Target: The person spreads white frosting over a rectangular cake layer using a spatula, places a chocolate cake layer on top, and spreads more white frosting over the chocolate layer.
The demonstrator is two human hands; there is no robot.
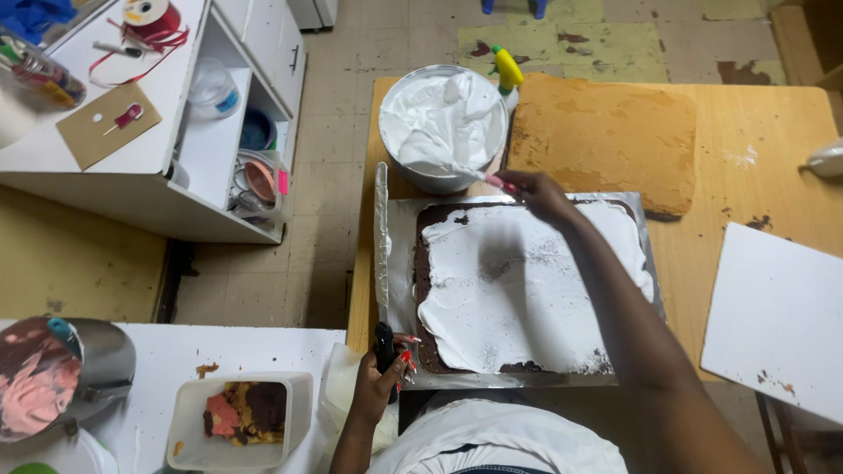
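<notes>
Left hand, lower centre, closed around a long cream-smeared knife's black handle, blade parked clear beside the white-frosted chocolate slab cake. Right hand pinches a pink-handled spatula at the metal cream bowl, loading up.

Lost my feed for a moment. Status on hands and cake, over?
Left hand grips knife handle, blade along cake's left edge. Right hand at cream bowl rim. Dark cake mostly covered in white cream. Nothing in the way.
</notes>
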